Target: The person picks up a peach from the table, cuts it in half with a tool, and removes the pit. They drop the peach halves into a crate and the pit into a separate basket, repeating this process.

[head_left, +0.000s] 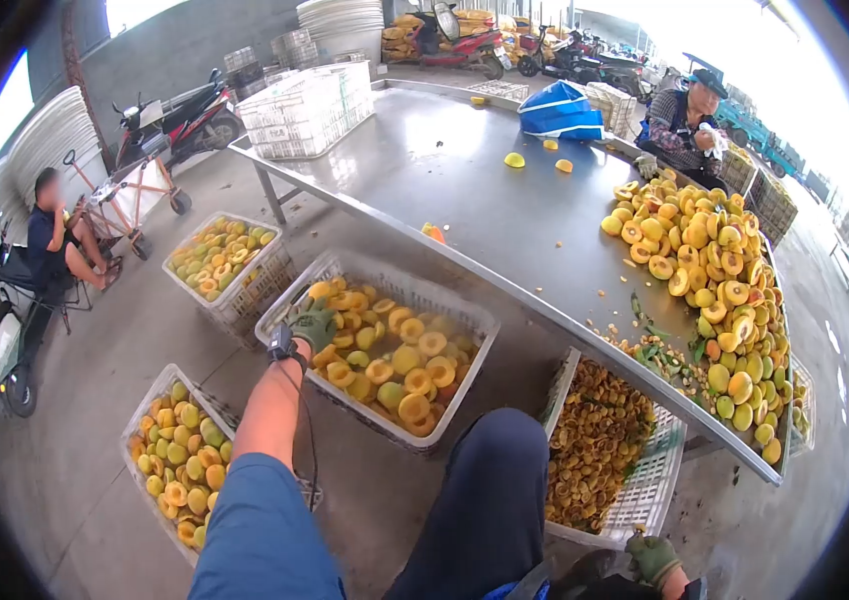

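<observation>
My left hand point(314, 328), in a green glove with a device on the wrist, reaches to the left side of a white crate point(485, 345) of halved yellow fruit point(407, 360); its fingertips are hard to make out against the fruit. Low on the right, my right hand point(653, 560), also gloved in green, is beside the lower edge of a crate point(660, 480) full of brown pits point(600, 440). Its fingers are curled, and what they hold is too small to name. A large pile of halved fruit point(725, 270) lies on the metal table's right side.
The metal table point(425, 165) bears white crates point(307, 110) and a blue bag point(560, 110). More fruit crates stand at left point(220, 260) and lower left point(177, 450). One person point(685, 125) is behind the table's far right corner; another point(60, 230) sits far left, near scooters.
</observation>
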